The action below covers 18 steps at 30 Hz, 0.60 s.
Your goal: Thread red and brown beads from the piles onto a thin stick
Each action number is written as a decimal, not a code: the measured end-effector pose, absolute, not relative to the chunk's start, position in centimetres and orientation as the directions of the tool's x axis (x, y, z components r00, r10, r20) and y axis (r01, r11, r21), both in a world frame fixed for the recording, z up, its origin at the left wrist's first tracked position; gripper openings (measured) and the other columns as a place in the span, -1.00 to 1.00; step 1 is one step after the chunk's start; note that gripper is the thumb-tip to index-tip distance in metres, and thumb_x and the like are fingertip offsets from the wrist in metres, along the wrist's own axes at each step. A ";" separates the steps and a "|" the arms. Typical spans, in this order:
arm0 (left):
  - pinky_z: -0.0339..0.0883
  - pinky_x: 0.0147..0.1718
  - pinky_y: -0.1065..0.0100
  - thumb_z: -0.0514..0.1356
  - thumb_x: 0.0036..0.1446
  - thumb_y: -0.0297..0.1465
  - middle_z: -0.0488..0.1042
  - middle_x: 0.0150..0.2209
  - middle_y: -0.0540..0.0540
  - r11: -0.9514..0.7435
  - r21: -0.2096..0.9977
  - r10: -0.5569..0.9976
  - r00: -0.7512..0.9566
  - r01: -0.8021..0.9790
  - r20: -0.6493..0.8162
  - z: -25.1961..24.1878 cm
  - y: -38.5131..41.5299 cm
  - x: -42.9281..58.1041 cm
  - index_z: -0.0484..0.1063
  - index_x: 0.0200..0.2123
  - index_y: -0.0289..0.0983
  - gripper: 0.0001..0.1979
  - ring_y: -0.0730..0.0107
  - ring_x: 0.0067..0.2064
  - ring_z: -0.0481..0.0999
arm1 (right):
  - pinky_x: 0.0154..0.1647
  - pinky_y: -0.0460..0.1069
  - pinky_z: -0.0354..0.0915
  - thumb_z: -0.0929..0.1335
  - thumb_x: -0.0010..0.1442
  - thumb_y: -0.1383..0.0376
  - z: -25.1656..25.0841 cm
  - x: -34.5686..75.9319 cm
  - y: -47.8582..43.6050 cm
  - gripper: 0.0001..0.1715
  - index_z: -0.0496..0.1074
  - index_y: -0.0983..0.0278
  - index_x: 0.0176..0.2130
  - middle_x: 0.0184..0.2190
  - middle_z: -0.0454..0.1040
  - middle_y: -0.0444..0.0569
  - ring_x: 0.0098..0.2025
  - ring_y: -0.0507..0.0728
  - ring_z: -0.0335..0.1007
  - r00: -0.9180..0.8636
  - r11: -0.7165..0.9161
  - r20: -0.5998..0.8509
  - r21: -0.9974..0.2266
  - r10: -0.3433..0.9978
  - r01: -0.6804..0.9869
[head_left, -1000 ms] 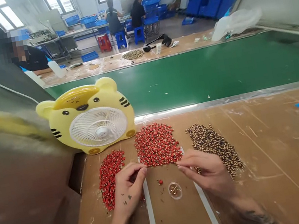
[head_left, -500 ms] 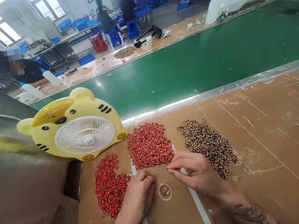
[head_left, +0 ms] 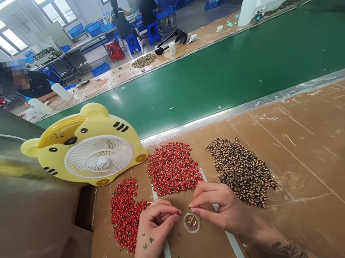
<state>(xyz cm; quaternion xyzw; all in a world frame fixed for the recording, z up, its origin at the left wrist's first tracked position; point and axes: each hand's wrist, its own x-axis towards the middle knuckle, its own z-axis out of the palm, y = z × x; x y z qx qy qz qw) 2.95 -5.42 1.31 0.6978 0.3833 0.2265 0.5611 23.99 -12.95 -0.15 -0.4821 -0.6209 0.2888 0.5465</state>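
Note:
My left hand (head_left: 155, 232) is pinched shut, thumb and forefinger meeting just left of a small clear round dish (head_left: 191, 222) on the cardboard. My right hand (head_left: 221, 207) is also pinched, its fingertips just above the dish's right rim. What either pinch holds is too small to make out. Behind the hands lie two piles of small red parts, one at the left (head_left: 125, 213) and one in the middle (head_left: 172, 168), and a pile of dark brown and tan parts (head_left: 241, 170) at the right.
A yellow tiger-shaped desk fan (head_left: 90, 145) stands at the back left. A green conveyor belt (head_left: 231, 65) runs behind the cardboard-covered bench (head_left: 314, 157). A grey metal housing (head_left: 11, 197) fills the left. Other people sit at benches beyond the belt.
The left hand has lifted off the cardboard and formed a pinch beside the dish. The right hand has moved left and down until its fingertips are over the dish.

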 end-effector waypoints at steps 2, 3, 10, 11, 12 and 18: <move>0.37 -0.30 0.43 0.35 0.03 -0.43 0.55 -0.16 -0.18 0.058 0.979 0.798 0.580 0.195 -0.163 1.9 -5.7 3.4 0.64 -0.41 -0.27 -0.95 0.35 -0.26 0.53 | -0.40 -0.10 0.32 0.44 0.17 0.39 -0.3 23.9 -12.9 -0.91 0.62 0.27 -0.31 -0.43 0.50 -0.05 -0.42 0.03 0.42 0.055 0.377 0.406 -0.884 0.912 0.276; 0.37 -0.32 0.44 0.37 0.01 -0.42 0.55 -0.15 -0.18 0.111 0.980 0.796 0.576 0.163 -0.186 2.1 -5.8 3.7 0.64 -0.42 -0.28 -0.95 0.37 -0.27 0.53 | -0.40 -0.10 0.32 0.44 0.17 0.39 -0.3 23.9 -12.9 -0.91 0.62 0.27 -0.31 -0.43 0.49 -0.05 -0.43 0.03 0.41 0.051 0.384 0.412 -0.882 0.910 0.274; 0.38 -0.41 0.48 0.40 -0.02 -0.37 0.62 -0.48 -0.11 0.393 0.915 0.739 0.560 0.092 -0.374 1.7 -6.5 4.7 0.61 -0.38 -0.32 -0.86 0.42 -0.45 0.55 | -0.42 -0.09 0.32 0.42 0.21 0.37 -0.3 23.9 -13.1 -0.90 0.61 0.26 -0.27 -0.43 0.47 -0.05 -0.43 0.03 0.39 0.018 0.442 0.472 -0.837 0.881 0.322; 0.39 -0.40 0.47 0.40 -0.02 -0.36 0.63 -0.48 -0.11 0.406 0.910 0.735 0.563 0.083 -0.379 1.7 -6.6 4.6 0.61 -0.38 -0.32 -0.85 0.41 -0.45 0.56 | -0.42 -0.09 0.31 0.42 0.21 0.38 -0.3 23.9 -13.1 -0.90 0.61 0.27 -0.27 -0.43 0.46 -0.05 -0.43 0.03 0.38 0.013 0.447 0.478 -0.831 0.878 0.331; 0.40 -0.39 0.46 0.40 -0.02 -0.36 0.63 -0.48 -0.11 0.412 0.908 0.731 0.567 0.077 -0.380 1.7 -6.7 4.6 0.61 -0.38 -0.32 -0.85 0.40 -0.44 0.57 | -0.41 -0.09 0.31 0.42 0.21 0.38 -0.3 23.9 -13.1 -0.90 0.61 0.27 -0.27 -0.43 0.46 -0.05 -0.42 0.03 0.38 0.008 0.450 0.481 -0.827 0.877 0.337; 0.35 -0.44 0.49 0.37 0.03 -0.36 0.62 -0.44 -0.12 0.276 0.952 0.770 0.562 0.134 -0.302 1.6 -6.7 4.6 0.65 -0.39 -0.30 -0.88 0.42 -0.44 0.53 | -0.37 -0.08 0.32 0.42 0.21 0.40 -0.7 24.0 -13.0 -0.88 0.60 0.26 -0.24 -0.41 0.47 -0.05 -0.40 0.04 0.39 -0.023 0.451 0.472 -0.826 0.882 0.338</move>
